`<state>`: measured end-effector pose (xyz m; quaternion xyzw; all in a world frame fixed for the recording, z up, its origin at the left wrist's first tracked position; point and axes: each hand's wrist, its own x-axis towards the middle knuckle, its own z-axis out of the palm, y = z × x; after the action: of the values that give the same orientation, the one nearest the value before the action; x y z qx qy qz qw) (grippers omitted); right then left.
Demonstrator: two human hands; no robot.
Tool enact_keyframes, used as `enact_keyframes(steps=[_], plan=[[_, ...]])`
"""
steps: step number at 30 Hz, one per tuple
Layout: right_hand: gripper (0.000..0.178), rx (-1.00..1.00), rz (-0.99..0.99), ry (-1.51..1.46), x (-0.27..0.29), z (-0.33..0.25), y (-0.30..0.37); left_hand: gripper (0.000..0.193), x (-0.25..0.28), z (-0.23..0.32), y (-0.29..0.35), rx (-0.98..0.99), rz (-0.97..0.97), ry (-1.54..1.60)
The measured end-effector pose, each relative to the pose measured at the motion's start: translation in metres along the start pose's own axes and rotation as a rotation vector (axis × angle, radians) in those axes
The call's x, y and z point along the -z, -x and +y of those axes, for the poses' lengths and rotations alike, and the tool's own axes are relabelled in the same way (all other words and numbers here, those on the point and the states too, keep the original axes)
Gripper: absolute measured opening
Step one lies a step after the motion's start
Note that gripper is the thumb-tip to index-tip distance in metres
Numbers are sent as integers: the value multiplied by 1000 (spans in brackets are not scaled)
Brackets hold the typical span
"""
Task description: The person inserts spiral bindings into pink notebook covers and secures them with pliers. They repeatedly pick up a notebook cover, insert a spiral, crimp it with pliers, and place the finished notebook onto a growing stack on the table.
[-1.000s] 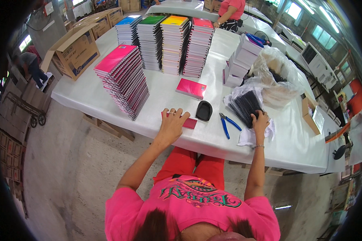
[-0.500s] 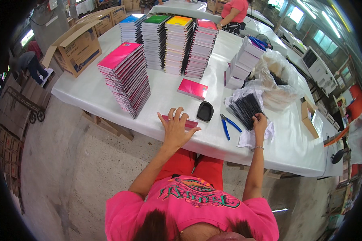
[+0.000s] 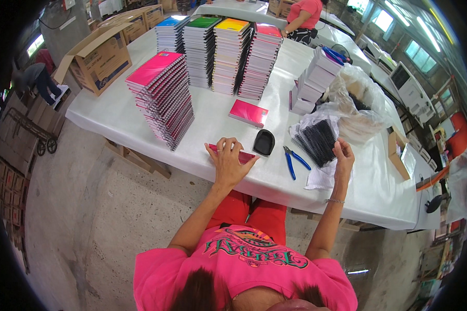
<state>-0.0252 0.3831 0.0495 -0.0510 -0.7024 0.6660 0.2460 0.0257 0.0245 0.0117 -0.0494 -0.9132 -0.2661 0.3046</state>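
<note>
My left hand (image 3: 228,161) is closed over a small pink notebook (image 3: 248,157) near the table's front edge, fingers on its far side and thumb on the near side. Beside the pile of black spiral binding coils (image 3: 316,142), my right hand (image 3: 343,157) is raised with fingertips pinched together; what they hold, if anything, is too small to make out. The coils lie on crumpled white wrapping (image 3: 317,180). Between the hands are blue-handled cutting pliers (image 3: 290,165) and a black cup-shaped holder (image 3: 264,142). Another pink notebook (image 3: 249,113) lies flat beyond them.
A tall stack of pink spiral notebooks (image 3: 163,101) stands at the left. Behind it are blue, green, yellow and red stacks (image 3: 231,57). White paper blocks (image 3: 316,75) and a plastic bag (image 3: 360,103) sit at the right. An open carton (image 3: 101,62) occupies the far left corner.
My right hand has lifted off the black coils and moved slightly right and up. My left fingers have closed in around the small pink notebook, which now stands tilted up more.
</note>
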Motion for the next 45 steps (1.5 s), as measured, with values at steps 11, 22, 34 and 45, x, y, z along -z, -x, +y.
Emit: enact_keyframes(steps=[11,22,34,45], plan=[[25,-106,-309,-476,-77,-54,43,35,2,3,-6,-7,12,42],[16,226,-680,299,-150,-29,100,26,7,-10,-8,-64,-49,181],[21,357,-701,283,-152,-36,104,25,8,-14,-7,-56,-91,210],[27,349,-659,270,-152,-29,112,25,11,-13,-7,-46,-122,219]])
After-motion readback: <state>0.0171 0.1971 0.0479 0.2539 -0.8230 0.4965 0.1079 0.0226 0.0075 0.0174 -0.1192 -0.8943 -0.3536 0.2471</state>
